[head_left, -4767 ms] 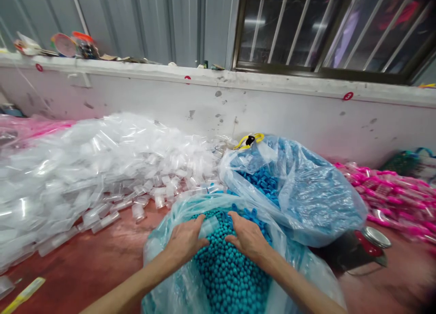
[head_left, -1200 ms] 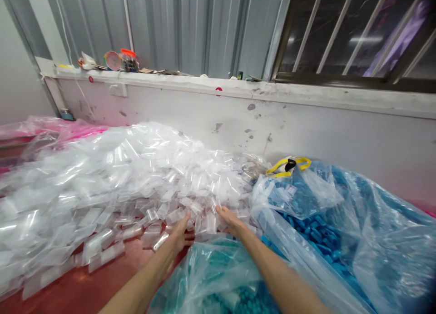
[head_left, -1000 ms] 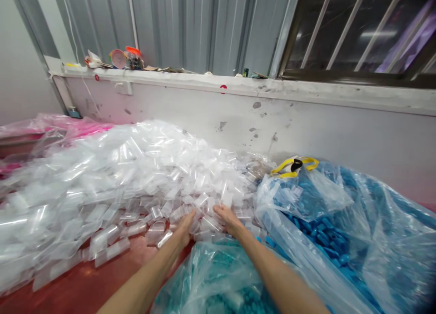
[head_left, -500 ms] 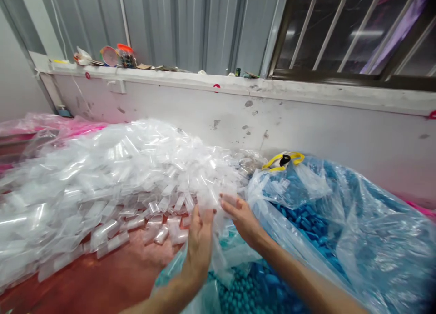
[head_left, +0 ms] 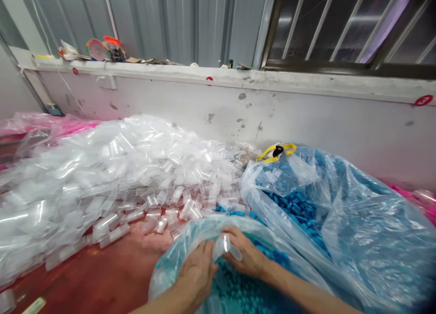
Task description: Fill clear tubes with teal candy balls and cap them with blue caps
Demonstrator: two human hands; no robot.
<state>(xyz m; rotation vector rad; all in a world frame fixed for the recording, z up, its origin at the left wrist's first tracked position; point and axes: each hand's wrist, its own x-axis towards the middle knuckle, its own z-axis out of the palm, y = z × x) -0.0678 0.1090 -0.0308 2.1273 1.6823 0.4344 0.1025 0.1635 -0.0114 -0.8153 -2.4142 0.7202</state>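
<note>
My left hand and my right hand are close together over an opened clear plastic bag of small teal pieces. Between them are clear plastic pieces with rounded ends. My right fingers are closed round these pieces, while my left fingers are pressed together against their left side. The left fingertips are partly hidden. Beyond the bag, a broad heap of similar-looking clear plastic pieces lies on the red surface.
To the right, a large clear bag holds dark blue pieces, with a yellow strap on top. Pink material lies at the far left. Behind runs a white wall ledge carrying a red-lidded jar.
Both hands have come down and closer together, from the edge of the clear heap to above the teal pieces. Clear plastic pieces are between them now. The view has shifted slightly right.
</note>
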